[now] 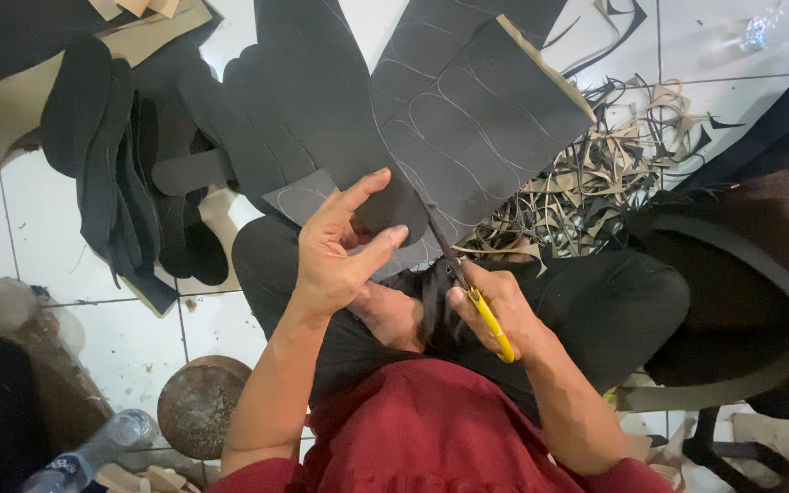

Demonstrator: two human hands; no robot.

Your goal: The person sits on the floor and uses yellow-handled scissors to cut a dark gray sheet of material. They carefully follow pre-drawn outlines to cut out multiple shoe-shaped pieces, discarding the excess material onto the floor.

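A dark sheet (468, 119) marked with sole outlines is held over the lap, pinched by the left hand (344, 251); scissors (468, 292), gripped in the right hand (495, 310), are mid-cut along a line, so steady feeding is called for

both bare forearms reach forward from red sleeves. the left hand (344, 242) is raised, palm turned toward the camera, thumb and forefinger spread in a loose pinch. the right hand (495, 306) sits lower, fingers curled closed, knuckles up, wrist bent slightly inward.
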